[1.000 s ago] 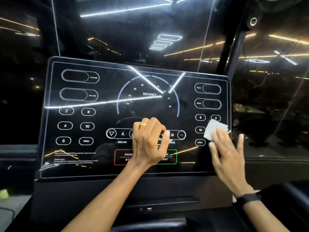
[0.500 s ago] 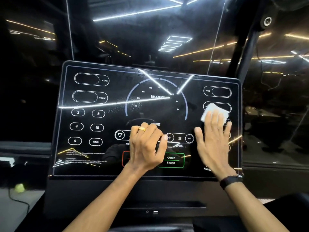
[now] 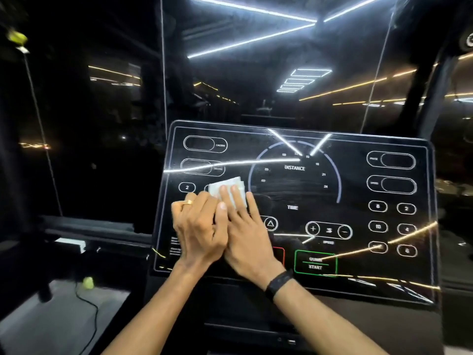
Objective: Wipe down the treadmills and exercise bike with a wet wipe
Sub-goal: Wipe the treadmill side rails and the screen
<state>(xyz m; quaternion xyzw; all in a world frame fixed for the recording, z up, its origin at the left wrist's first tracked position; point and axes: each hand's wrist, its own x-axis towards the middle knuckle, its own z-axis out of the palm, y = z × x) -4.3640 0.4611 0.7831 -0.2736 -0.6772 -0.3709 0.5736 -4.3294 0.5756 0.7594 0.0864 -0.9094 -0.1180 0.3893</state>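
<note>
Right hand: the right hand lies flat with straight fingers, pressing the wipe against the console; nothing is gripped.
Left hand: the left hand, wearing a ring, rests on the console's left half, touching the right hand. Its fingers look loosely bent and hold nothing.
Wipe: folded white, on the console's left half, just left of the distance dial, its lower part under the right fingertips.
Doing it well: probably keep the palm flat and the pressure even, overlap each pass, and work out to the console's edges.
Risk: firm pressure over the start button might trigger it.
</note>
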